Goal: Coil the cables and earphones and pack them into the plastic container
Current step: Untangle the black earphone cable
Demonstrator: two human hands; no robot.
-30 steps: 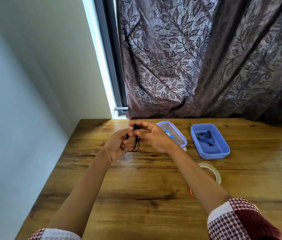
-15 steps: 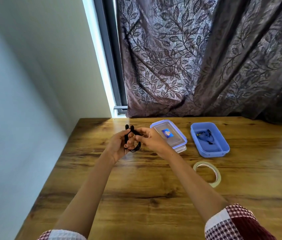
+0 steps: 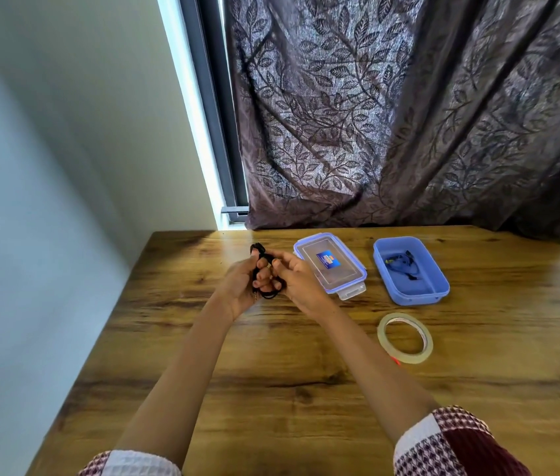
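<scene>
A wooden bench is carrying everything, with a pale wall standing along its left edge. A dark curtain with a leaf pattern is hanging behind it beside a window frame.

The blue plastic container is sitting open towards the back of the bench, with a small coiled cable lying inside it. Its clear lid is lying just left of the container, and a roll of tape is lying flat in front of the container.

Left of the container, past the lid, both hands are meeting above the bench. The left hand is curling its fingers round a black cable bundled into loops. The right hand is pinching the same cable at its upper part, touching the left hand.
</scene>
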